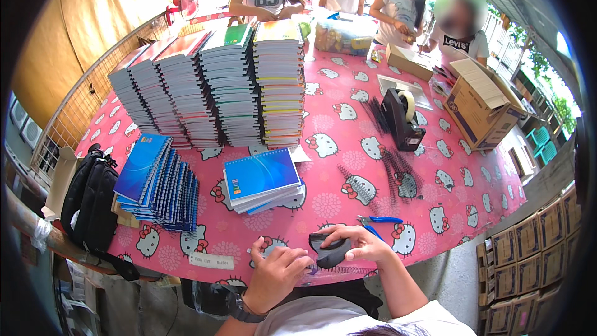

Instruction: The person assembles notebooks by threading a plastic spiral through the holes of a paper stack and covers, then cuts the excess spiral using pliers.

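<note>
left hand (280, 272) half-curled, hold unclear, right hand (356, 244) clasping black device (332, 255), both hands near table (329, 227) edge

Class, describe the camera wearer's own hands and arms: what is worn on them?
Both the left hand and the right hand are ungloved. A dark, chunky wristwatch with a dark strap circles the left wrist; the right wrist looks bare. A plain white sleeve shows on the right arm, leaving the forearm uncovered.
</note>
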Demonstrator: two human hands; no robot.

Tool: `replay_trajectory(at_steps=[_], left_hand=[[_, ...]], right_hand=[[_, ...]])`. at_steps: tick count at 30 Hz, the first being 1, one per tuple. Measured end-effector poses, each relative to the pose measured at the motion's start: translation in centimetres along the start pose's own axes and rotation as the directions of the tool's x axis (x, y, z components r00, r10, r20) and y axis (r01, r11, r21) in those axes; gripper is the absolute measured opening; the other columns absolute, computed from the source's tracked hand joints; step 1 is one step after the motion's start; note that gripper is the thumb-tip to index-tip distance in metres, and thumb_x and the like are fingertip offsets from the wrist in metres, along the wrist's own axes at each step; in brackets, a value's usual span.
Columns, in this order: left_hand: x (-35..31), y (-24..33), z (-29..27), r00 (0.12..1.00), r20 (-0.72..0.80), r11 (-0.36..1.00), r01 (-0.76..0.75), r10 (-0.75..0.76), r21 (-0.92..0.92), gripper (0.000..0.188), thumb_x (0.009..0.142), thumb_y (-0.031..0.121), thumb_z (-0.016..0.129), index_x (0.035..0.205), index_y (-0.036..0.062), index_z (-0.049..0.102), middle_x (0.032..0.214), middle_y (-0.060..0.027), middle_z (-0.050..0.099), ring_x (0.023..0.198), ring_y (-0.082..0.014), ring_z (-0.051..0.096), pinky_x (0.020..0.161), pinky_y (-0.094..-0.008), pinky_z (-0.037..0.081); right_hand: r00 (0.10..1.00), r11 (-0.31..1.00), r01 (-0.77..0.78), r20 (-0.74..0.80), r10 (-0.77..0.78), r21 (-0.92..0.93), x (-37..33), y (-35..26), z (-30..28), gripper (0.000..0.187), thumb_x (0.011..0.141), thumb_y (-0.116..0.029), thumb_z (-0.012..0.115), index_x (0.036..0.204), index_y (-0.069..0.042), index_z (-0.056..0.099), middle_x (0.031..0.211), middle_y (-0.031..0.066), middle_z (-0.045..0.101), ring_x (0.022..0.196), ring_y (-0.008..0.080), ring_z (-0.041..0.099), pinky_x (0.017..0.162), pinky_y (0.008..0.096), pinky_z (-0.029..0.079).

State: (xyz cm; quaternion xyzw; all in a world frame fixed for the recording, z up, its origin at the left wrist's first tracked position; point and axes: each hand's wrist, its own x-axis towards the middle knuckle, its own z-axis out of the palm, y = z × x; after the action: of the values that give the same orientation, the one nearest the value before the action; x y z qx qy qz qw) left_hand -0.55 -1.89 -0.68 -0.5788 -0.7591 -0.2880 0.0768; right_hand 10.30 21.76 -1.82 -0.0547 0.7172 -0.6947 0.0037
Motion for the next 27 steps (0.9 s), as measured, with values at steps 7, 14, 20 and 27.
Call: replay_trajectory(at_steps=[7, 14, 20, 27], left_hand=[[0.1, 0.3, -0.2, 0.997, -0.048, 0.997, 0.051, -0.054, -0.066, 0.015, 0.080, 0.030, 0.070, 0.092, 0.0228, 0.065, 0.099, 0.0092, 0.063, 0.094, -0.0111, 0.058, 0.102, -0.0575, 0.019], [0.0, -0.4, -0.4, 0.984, -0.108, 0.988, 0.131, -0.140, -0.086, 0.021, 0.072, 0.030, 0.077, 0.087, 0.0213, 0.065, 0.093, 0.0081, 0.062, 0.094, -0.0134, 0.058, 0.104, -0.0585, 0.018], [-1.1, -1.8, -0.4, 0.985, -0.102, 0.987, 0.133, -0.142, -0.092, 0.024, 0.060, 0.023, 0.084, 0.075, 0.0196, 0.067, 0.080, 0.0065, 0.064, 0.087, -0.0160, 0.059, 0.106, -0.0548, 0.019], [-1.0, -1.5, -0.5, 0.973, -0.128, 0.977, 0.181, -0.194, -0.109, 0.023, 0.063, 0.025, 0.084, 0.080, 0.0203, 0.070, 0.080, 0.0063, 0.064, 0.087, -0.0156, 0.059, 0.106, -0.0539, 0.019]], right_hand=[[1.000, 1.000, -0.008, 0.006, 0.008, -0.015, 0.5, 0.2, 0.1, 0.064, 0.073, -0.051, 0.075, 0.114, -0.003, 0.066, 0.119, 0.0166, 0.062, 0.127, 0.0326, 0.046, 0.102, 0.0448, 0.036], [0.997, 0.996, 0.064, 0.040, -0.067, 0.060, 0.4, -0.2, 0.7, 0.068, 0.070, -0.054, 0.075, 0.115, -0.003, 0.066, 0.127, 0.0230, 0.057, 0.123, 0.0320, 0.049, 0.102, 0.0435, 0.036], [0.994, 0.985, -0.092, -0.068, 0.083, -0.144, 1.8, -1.0, 2.4, 0.066, 0.072, -0.059, 0.071, 0.110, -0.005, 0.067, 0.128, 0.0201, 0.056, 0.120, 0.0286, 0.052, 0.101, 0.0416, 0.037], [0.998, 0.985, -0.062, -0.022, 0.059, -0.162, 2.2, -0.5, 2.0, 0.057, 0.077, -0.048, 0.070, 0.111, -0.003, 0.065, 0.123, 0.0168, 0.058, 0.123, 0.0307, 0.050, 0.102, 0.0428, 0.036]])
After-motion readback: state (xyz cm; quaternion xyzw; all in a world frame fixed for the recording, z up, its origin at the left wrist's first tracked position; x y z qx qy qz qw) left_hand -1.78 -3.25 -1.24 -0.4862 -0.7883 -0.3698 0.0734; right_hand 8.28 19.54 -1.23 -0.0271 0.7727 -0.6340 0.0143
